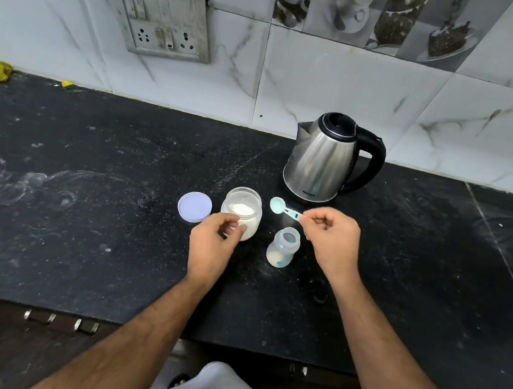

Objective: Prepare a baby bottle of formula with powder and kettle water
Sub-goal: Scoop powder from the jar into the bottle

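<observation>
Bottle [283, 247] stands open just below the scoop [283, 208] pinched in the right hand [333, 238]. Left hand [214, 241] grips the powder jar [241, 212] beside it.

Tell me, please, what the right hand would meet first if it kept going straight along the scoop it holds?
Probably the jar: the right hand points its scoop left toward the rim, though height is unclear.
</observation>
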Demonstrator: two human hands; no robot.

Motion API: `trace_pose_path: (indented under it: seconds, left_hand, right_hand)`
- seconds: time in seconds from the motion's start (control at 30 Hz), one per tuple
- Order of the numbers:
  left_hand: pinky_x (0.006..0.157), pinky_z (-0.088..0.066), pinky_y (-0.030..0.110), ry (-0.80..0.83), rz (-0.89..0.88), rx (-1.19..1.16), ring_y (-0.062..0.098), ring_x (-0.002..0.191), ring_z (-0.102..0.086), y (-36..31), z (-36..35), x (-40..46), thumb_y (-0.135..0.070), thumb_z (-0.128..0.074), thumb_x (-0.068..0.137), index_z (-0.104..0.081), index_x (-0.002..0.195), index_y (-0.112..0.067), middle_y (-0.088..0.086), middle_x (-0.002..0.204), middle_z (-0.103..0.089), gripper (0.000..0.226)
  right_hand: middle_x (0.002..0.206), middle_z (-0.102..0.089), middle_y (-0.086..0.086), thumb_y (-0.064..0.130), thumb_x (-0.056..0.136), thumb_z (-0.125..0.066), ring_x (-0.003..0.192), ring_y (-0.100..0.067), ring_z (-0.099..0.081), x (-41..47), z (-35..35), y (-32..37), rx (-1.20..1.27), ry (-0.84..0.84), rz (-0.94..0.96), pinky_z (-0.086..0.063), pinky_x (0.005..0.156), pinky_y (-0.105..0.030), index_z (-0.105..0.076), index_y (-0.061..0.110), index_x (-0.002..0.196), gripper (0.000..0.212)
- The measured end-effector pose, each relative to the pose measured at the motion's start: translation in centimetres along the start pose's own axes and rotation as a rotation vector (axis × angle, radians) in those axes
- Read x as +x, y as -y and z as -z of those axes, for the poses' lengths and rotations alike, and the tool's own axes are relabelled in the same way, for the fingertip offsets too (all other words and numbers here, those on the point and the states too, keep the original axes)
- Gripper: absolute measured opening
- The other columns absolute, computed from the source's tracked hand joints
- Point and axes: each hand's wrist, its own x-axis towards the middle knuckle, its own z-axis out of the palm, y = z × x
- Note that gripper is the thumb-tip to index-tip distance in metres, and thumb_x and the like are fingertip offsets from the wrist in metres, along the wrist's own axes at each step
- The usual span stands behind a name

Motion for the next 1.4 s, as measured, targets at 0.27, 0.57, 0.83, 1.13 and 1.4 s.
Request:
trace_pose_path:
  seconds: [0.27,0.57,0.83,1.13,1.4]
  left_hand:
    - [0.087,-0.048,0.024,0.107,0.089,0.11,0.003,0.09,-0.059,0.4,1.9,2.1,-0.025,-0.084,0.076,-0.059,0.129,-0.022,-0.016,0.107,-0.061,0.058]
    - [0.085,-0.053,0.035,0.22,0.029,0.159,0.004,0.1,-0.062,0.0,1.4,3.3,-0.034,-0.089,0.063,-0.055,0.124,-0.038,-0.021,0.105,-0.066,0.07]
    - [0.087,-0.054,0.04,0.216,0.052,0.172,0.008,0.1,-0.065,0.4,0.8,4.3,-0.039,-0.089,0.062,-0.056,0.124,-0.036,-0.016,0.107,-0.069,0.07]
    - [0.078,-0.043,0.025,0.164,0.058,0.188,0.01,0.093,-0.061,0.1,2.1,5.9,-0.026,-0.089,0.066,-0.061,0.12,-0.026,-0.026,0.088,-0.055,0.061]
    - [0.094,-0.051,0.036,0.157,0.062,0.152,0.013,0.102,-0.062,0.4,2.1,5.8,-0.023,-0.09,0.065,-0.06,0.123,-0.026,-0.022,0.1,-0.062,0.065]
  right_hand:
    - [0.072,-0.07,0.009,0.012,0.081,-0.061,0.069,-0.008,-0.063,4.2,-6.2,4.0,-0.546,0.357,0.278,-0.053,0.066,-0.028,-0.074,0.022,0.073,0.018]
    - [0.092,-0.073,-0.003,0.015,0.084,-0.063,0.087,-0.027,-0.067,5.7,-11.2,4.3,-1.026,0.606,0.329,-0.051,0.068,-0.034,-0.075,0.02,0.086,0.013]
    - [0.094,-0.075,0.006,0.022,0.087,-0.062,0.09,-0.019,-0.067,6.2,-9.9,4.2,-0.861,0.58,0.275,-0.054,0.072,-0.033,-0.079,0.029,0.093,0.019]
    - [0.1,-0.076,0.009,0.023,0.089,-0.07,0.091,-0.007,-0.067,5.7,-4.3,1.9,-0.376,0.265,0.176,-0.053,0.09,-0.029,-0.078,0.021,0.102,0.016]
    - [0.073,-0.068,0.018,0.02,0.085,-0.073,0.067,-0.002,-0.063,4.8,-1.2,-1.1,-0.262,0.174,0.083,-0.053,0.077,-0.023,-0.078,0.02,0.089,0.007]
